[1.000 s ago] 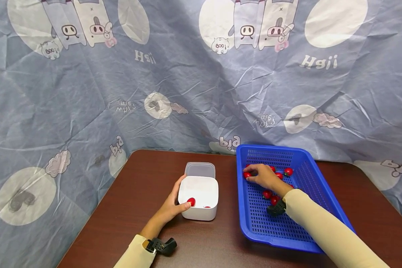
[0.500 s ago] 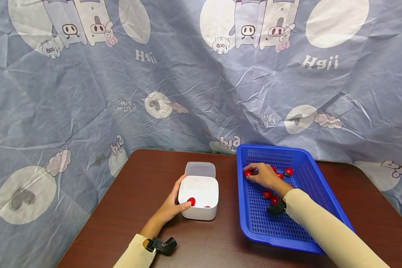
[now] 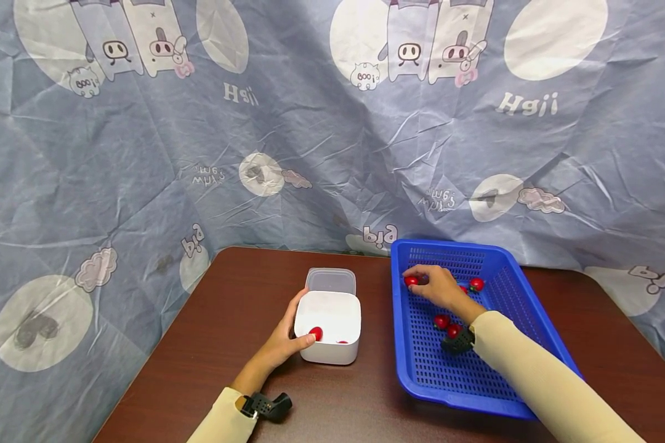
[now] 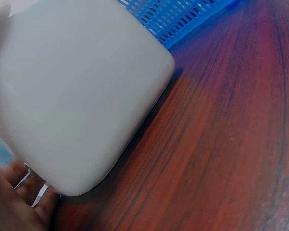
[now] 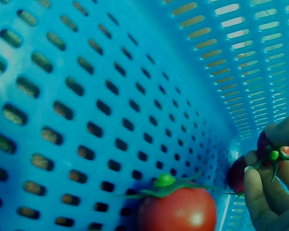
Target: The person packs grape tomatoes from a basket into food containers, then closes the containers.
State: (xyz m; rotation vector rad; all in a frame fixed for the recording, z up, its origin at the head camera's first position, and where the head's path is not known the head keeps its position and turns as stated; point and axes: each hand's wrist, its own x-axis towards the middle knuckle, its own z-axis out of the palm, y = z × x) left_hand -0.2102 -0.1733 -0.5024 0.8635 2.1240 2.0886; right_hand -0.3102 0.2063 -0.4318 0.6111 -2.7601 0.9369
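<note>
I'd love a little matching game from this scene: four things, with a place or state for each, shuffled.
Things:
1. white box
2. translucent lid
3. blue basket
4. right hand

Places or states:
A. pinching a red tomato
B. perforated with many small slots
C. gripped by the left hand
D. just behind the white box

Pairs: 1-C, 2-D, 3-B, 4-A

We see a dark reddish-brown, wood-grained table [image 3: 233, 301] with rounded back corners. On it we find a white, rounded-square, open-topped container [image 3: 332, 352], near the middle. Just behind that we make out a flat, translucent, rounded lid [image 3: 331, 280], partly hidden by the container. Farther right, apart from both, we have a blue, rectangular, perforated plastic basket [image 3: 454, 399].
</note>
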